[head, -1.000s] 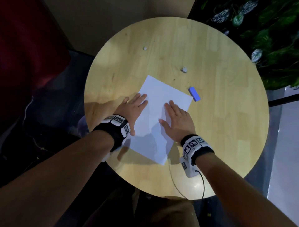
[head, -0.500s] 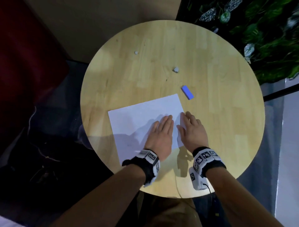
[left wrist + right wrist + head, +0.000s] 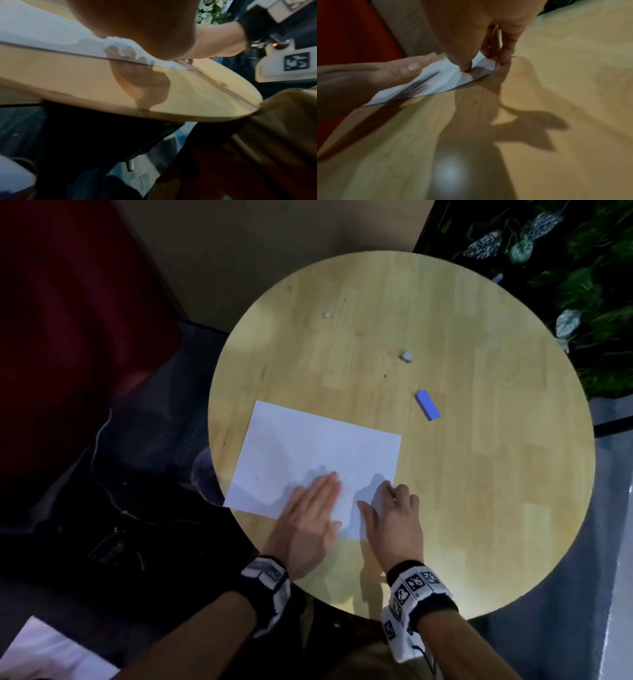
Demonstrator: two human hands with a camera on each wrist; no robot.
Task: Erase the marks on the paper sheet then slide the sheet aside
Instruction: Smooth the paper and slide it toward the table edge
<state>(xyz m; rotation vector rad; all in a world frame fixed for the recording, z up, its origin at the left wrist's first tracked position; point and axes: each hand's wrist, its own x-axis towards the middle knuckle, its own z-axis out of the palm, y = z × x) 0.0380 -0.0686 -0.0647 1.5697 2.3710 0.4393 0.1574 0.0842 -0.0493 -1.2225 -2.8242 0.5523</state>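
Currently on the round wooden worktop: one white paper sheet, lying flat toward the near-left edge, its long side running roughly left to right, its near-left corner at or just over the rim. No clear marks show on its face in the head view; a few faint specks only.

Left hand: laid flat on the near part of the sheet, fingers straight and close together, pointing away from the person; grip open, pressing down rather than clasping. The heel of the hand sits on the bare worktop just inside the near edge.

Right hand: at the sheet's near-right corner, beside the left hand. In the right wrist view the fingertips are bent down onto the corner and the thumb presses the paper, which lifts and buckles slightly there. Whether the grip pinches the paper or only presses it cannot be told.

Blue eraser: a small block lying flat, past the sheet's far-right corner, apart from the sheet and both hands.

Two small pale scraps: one near the worktop's centre, beyond the eraser; one toward the far-left edge.

Both wrists carry dark bands with black-and-white coded tags.
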